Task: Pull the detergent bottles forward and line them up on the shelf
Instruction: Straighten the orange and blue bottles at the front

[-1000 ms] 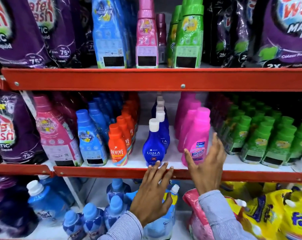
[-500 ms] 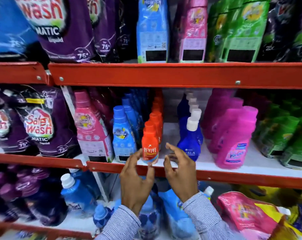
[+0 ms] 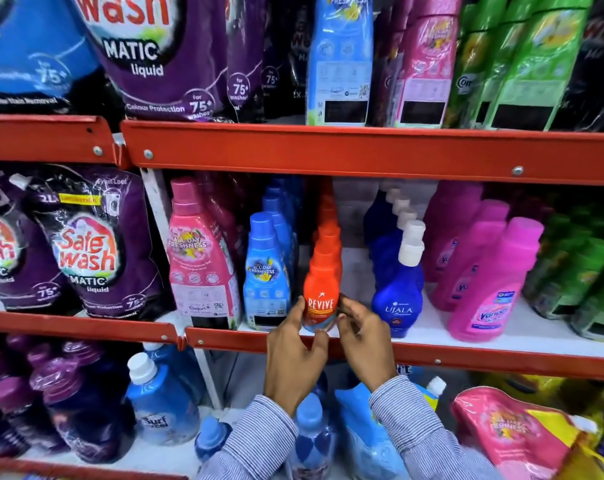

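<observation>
Revive bottle (image 3: 322, 299), orange, stood upright at the front edge of the middle shelf (image 3: 432, 353), first in its row. Left hand (image 3: 295, 355) gripped its lower left side, right hand (image 3: 364, 341) its lower right, fingers on the label. Blue Ujala bottle (image 3: 397, 299) just beside on the right, light blue Comfort bottle (image 3: 266, 275) on the left, both at the same edge.

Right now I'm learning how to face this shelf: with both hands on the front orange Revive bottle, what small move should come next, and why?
Probably ease the Revive bottle a little forward until its base meets the red shelf lip. The left hand and right hand already cup its lower sides, and it appears to stand slightly behind the lip, roughly level with the Ujala bottle beside it.
</observation>
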`<move>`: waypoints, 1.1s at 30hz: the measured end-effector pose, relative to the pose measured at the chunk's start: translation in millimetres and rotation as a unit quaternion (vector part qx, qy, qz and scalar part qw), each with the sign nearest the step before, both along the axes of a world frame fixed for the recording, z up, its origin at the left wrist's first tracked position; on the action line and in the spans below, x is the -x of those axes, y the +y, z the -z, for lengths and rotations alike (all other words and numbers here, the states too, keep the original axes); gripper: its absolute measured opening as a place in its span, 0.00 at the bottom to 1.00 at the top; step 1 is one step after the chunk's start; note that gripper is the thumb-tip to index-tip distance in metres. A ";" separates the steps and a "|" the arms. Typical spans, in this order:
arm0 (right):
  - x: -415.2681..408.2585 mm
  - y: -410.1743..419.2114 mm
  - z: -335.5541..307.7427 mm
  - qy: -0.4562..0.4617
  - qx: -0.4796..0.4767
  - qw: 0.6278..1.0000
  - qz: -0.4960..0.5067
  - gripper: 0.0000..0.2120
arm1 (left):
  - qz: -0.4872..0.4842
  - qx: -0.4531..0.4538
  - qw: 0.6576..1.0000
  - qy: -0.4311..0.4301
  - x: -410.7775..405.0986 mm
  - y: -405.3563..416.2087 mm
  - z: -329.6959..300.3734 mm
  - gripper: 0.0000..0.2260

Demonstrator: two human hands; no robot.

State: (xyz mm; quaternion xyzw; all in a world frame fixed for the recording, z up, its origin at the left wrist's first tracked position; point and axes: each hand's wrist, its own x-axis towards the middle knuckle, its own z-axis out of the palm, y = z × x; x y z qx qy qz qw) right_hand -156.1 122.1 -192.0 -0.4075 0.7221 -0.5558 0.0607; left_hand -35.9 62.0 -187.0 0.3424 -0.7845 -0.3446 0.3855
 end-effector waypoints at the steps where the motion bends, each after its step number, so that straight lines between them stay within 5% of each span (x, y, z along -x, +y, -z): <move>1: -0.7 0.4 0.3 0.001 -0.001 1.000 0.004 0.22 | 0.001 -0.003 1.000 0.002 0.3 -0.3 -0.4 0.26; 21: -4.3 10.9 2.6 -0.020 0.030 0.999 0.041 0.21 | 0.015 -0.006 1.000 0.022 1.6 2.8 0.3 0.28; 26: -0.6 42.5 7.5 -0.028 0.108 0.988 0.104 0.21 | -0.051 0.032 0.990 0.130 1.7 24.5 -1.7 0.19; 29: 12.3 61.5 8.9 -0.026 0.149 0.978 0.147 0.20 | -0.026 0.022 0.988 0.150 17.5 39.0 -1.6 0.14; 33: 34.2 75.4 4.6 -0.005 0.159 0.961 0.225 0.18 | 0.072 -0.048 0.992 0.095 44.5 52.0 2.9 0.20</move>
